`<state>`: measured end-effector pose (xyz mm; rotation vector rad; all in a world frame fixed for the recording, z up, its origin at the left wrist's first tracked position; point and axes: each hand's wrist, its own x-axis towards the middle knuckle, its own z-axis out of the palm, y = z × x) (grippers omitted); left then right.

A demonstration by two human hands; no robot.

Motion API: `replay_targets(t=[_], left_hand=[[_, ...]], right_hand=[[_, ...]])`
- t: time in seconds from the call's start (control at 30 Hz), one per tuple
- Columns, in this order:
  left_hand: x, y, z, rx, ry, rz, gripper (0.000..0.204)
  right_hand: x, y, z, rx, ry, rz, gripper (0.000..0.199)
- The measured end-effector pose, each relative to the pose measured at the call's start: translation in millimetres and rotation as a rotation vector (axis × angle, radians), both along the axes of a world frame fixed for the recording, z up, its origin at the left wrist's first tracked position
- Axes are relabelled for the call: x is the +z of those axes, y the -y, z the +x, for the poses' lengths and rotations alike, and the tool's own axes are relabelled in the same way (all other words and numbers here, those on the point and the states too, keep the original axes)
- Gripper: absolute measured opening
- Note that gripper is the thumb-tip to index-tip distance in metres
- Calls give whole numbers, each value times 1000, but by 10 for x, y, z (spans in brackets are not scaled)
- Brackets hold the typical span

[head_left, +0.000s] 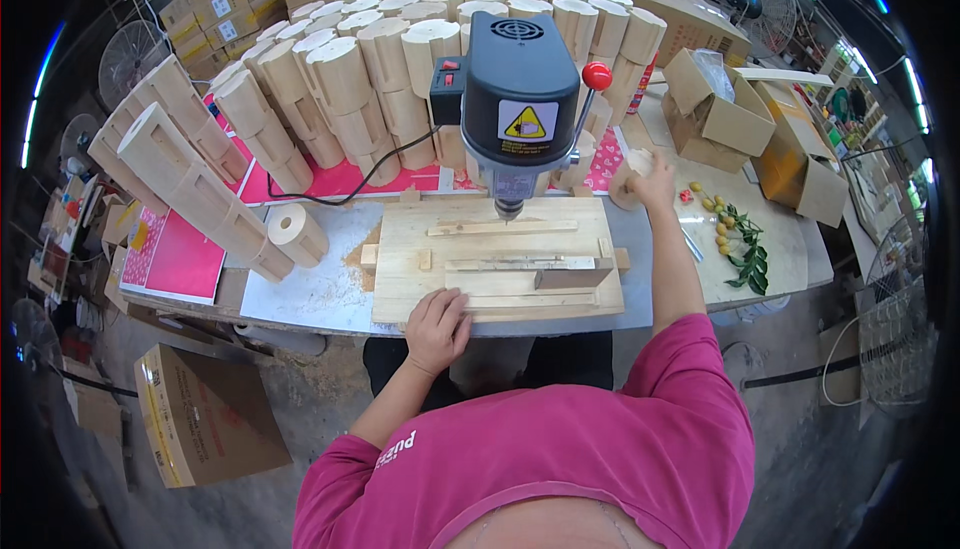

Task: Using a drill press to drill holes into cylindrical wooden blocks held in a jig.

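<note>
Hands [437,327] around drill press [517,99]

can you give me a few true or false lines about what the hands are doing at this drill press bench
1. The left hand rests flat on the near edge of the wooden jig board. True.
2. The right hand holds the red-knobbed lever. False: it grips a round wooden piece on the bench to the right.
3. A wooden piece sits under the drill bit. False: only the jig lies there.
4. Stacked wooden blocks fill the bench behind the drill press. True.
</note>
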<state>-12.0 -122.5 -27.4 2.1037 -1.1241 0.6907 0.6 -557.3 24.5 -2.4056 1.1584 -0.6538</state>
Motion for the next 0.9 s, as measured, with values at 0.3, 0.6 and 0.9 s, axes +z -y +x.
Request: replay_targets(t=[0.3, 0.6, 0.9], left_hand=[[81, -37, -33, -67, -170, -225, 44], [925, 197, -432, -444, -333, -452, 57], [854, 101, -551, -267, -779, -681, 73]], right_hand=[[-248, 290, -1778, -70, 1020, 1171, 36], [562, -1647, -1967, 585, 1108, 1313, 74], [540, -2881, -1397, 620, 751, 1408, 73]])
